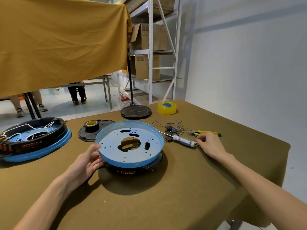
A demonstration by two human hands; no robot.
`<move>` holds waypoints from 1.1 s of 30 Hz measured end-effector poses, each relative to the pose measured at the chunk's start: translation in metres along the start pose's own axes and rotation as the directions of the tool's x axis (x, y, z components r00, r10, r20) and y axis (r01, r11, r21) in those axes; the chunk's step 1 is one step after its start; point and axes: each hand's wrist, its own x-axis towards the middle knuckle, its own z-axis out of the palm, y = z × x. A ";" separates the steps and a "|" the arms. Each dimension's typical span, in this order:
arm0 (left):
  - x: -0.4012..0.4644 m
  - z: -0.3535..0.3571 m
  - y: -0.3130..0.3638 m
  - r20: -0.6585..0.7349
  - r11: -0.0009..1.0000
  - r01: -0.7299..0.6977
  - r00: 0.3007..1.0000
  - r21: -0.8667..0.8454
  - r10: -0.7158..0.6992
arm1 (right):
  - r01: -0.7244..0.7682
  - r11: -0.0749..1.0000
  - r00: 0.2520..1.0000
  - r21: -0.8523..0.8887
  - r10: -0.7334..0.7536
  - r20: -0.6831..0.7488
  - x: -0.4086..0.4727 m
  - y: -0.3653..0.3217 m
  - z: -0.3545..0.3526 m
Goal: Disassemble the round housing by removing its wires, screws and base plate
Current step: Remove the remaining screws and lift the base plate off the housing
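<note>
Base plate (129,144), the blue round pan w/ holes and slots, sits tilted on top of the black round housing (132,170), roughly mid-tabletop; its near-left rim looks lifted off the housing, so the step in hand reads as the plate coming off, w/ wires and screws prob. already out. Left hand (88,163) holds the plate's left rim, thumb over the top edge, fingers (98,161) curled under. Right hand (210,144) is near the right edge of the tabletop, fingertips bent down at the butt end of the screwdriver (183,141), touching or just beside it; can't tell if it's pinching the tool, a small screw, or nothing at all. Loose wires (172,127) and small connectors lie in a heap just beyond the screwdriver, yellow-green pliers (204,132) next to them. Next move, as I judge it: lift the plate clear w/ the left hand, prob. needs the right to come back for a 2-hand lift, since the rim is wide and thin, and set it down in free space twd the near edge. A 2nd housing (33,140), still wired, sits at the left edge. Black cover (93,131) w/ a tape roll on it lies behind the plate; yellow tape roll (167,108) at the far edge.
</note>
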 end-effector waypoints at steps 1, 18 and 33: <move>0.000 0.000 0.000 0.000 1.000 0.000 1.000 -0.001 0.000 | 0.021 0.999 1.000 0.029 -0.021 0.000 0.000 -0.002 0.000; 0.006 -0.005 -0.004 0.019 0.995 0.016 1.000 -0.096 -0.015 | 0.221 0.975 0.975 0.028 -0.220 -0.035 -0.021 -0.053 0.020; -0.004 -0.001 0.002 0.132 0.969 0.173 0.980 -0.175 -0.151 | 0.757 0.652 0.591 -0.043 -0.656 0.470 -0.081 -0.234 0.056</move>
